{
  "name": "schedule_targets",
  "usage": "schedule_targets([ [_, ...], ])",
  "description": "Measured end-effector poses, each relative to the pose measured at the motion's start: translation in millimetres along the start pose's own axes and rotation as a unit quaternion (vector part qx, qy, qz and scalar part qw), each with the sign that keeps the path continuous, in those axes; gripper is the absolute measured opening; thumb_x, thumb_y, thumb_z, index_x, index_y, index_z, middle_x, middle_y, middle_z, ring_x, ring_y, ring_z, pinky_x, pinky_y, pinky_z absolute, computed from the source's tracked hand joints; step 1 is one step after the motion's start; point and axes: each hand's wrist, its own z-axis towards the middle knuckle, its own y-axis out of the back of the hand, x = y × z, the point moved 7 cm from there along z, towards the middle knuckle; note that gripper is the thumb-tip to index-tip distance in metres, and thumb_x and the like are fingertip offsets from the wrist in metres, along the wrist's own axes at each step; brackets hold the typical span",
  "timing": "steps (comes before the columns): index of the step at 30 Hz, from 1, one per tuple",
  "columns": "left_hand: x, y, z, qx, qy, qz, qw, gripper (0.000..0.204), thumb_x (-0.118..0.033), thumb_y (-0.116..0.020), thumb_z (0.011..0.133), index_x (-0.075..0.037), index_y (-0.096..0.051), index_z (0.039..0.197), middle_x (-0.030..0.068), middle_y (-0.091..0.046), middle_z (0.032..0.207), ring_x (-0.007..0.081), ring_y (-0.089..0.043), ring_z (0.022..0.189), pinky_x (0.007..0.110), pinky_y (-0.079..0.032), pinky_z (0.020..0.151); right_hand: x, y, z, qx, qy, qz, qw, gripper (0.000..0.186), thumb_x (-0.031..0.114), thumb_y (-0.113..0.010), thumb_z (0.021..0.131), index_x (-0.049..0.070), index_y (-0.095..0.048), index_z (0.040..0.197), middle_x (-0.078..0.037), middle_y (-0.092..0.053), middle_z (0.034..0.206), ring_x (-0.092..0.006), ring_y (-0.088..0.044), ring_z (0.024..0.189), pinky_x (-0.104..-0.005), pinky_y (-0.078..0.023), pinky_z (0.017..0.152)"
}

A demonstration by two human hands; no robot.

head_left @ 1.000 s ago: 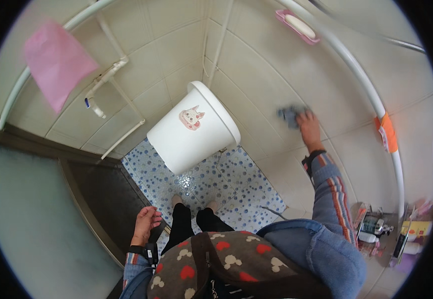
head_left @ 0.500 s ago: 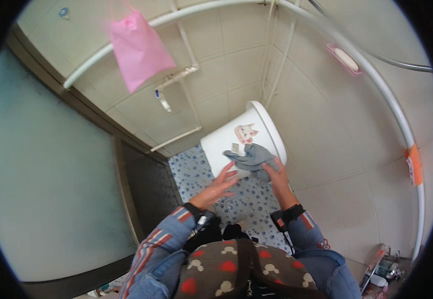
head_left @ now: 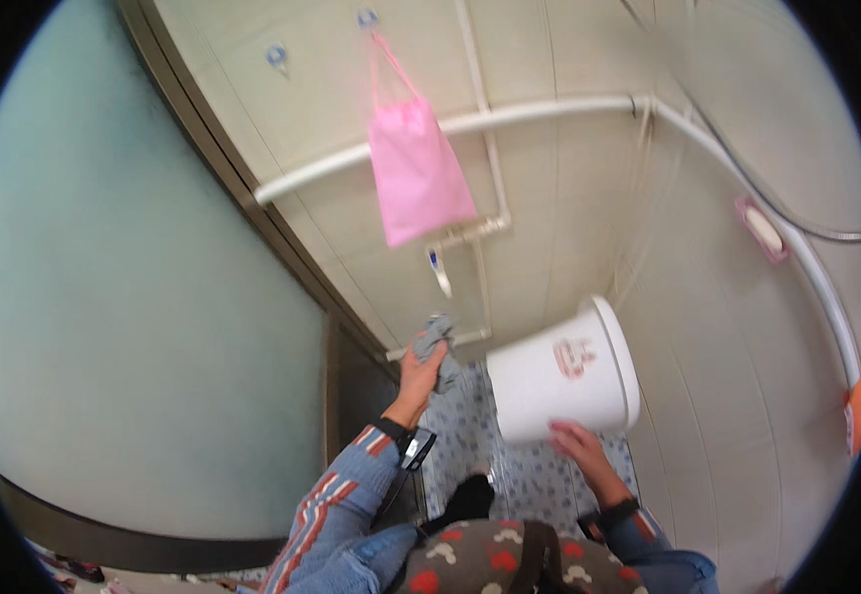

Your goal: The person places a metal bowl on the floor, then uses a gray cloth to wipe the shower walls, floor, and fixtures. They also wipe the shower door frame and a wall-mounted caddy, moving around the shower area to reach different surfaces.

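My left hand is closed around a crumpled grey cloth, raised at the left below the tap. A white plastic bucket with a pink cartoon print lies tipped on its side, its wide rim toward the right wall. My right hand is at the bucket's near side, holding nothing, its fingers extended. The fingertips overlap the lower edge of the bucket; whether they press on it is hard to tell.
A wall tap with a blue mark is on the far wall, beneath a hanging pink bag. A white curved rail runs round the walls. A soap dish is at the right. A frosted glass panel stands at the left.
My left hand has taken the grey cloth away from the bucket, left and toward the tap. My right hand has let go of the cloth. The whole view has shifted.
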Motion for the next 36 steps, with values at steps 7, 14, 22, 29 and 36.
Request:
schedule_targets([
  [7,-217.8,72.5,100.2,-0.125,-0.346,0.189,0.911,0.046,-0.012,-0.073,0.094,-0.005,-0.056,0.136,0.0117,-0.059,0.129,0.0222,-0.060,0.114,0.036,-0.049,0.099,-51.9,80.9,-9.3,-0.116,-0.079,0.030,0.990,0.030,0.028,-0.069,0.099,0.004,-0.071,0.117,-0.005,-0.073,0.101,-0.0152,-0.070,0.087,-0.0308,-0.056,0.074],
  [14,-398.9,65.2,161.6,-0.244,-0.534,0.265,0.765,0.056,-0.013,-0.072,0.094,-0.004,-0.049,0.145,0.0214,-0.051,0.139,0.0366,-0.053,0.128,0.042,-0.043,0.108,-71.0,93.4,66.7,-0.128,-0.066,0.016,0.989,0.021,0.029,-0.069,0.097,0.013,-0.070,0.111,-0.002,-0.071,0.092,-0.0177,-0.069,0.077,-0.0344,-0.058,0.067],
  [22,-400.2,80.4,237.0,-0.295,-0.494,0.377,0.726,0.077,0.002,-0.062,0.085,-0.012,-0.040,0.158,0.0265,-0.046,0.147,0.0482,-0.047,0.134,0.051,-0.038,0.112,-55.8,66.2,58.4,-0.181,-0.072,0.067,0.978,0.023,0.022,-0.070,0.093,0.010,-0.069,0.112,-0.006,-0.072,0.094,-0.0204,-0.071,0.077,-0.0365,-0.060,0.068],
  [29,-491.3,73.9,256.8,-0.376,-0.605,0.368,0.598,0.076,0.005,-0.056,0.082,-0.010,-0.044,0.155,0.0273,-0.050,0.140,0.0501,-0.048,0.130,0.054,-0.040,0.107,-60.0,86.8,57.3,-0.215,-0.063,0.092,0.970,0.043,0.033,-0.064,0.102,0.004,-0.063,0.134,-0.013,-0.072,0.118,-0.0219,-0.069,0.094,-0.0342,-0.058,0.079],
  [36,-693.8,72.0,265.0,-0.399,-0.629,0.439,0.503,0.067,-0.005,-0.057,0.087,-0.012,-0.047,0.153,0.0283,-0.051,0.140,0.0491,-0.051,0.128,0.053,-0.043,0.107,-51.9,75.4,94.5,-0.234,-0.129,0.106,0.958,0.046,0.035,-0.067,0.101,0.004,-0.063,0.135,-0.013,-0.073,0.116,-0.0212,-0.070,0.093,-0.0323,-0.057,0.074],
])
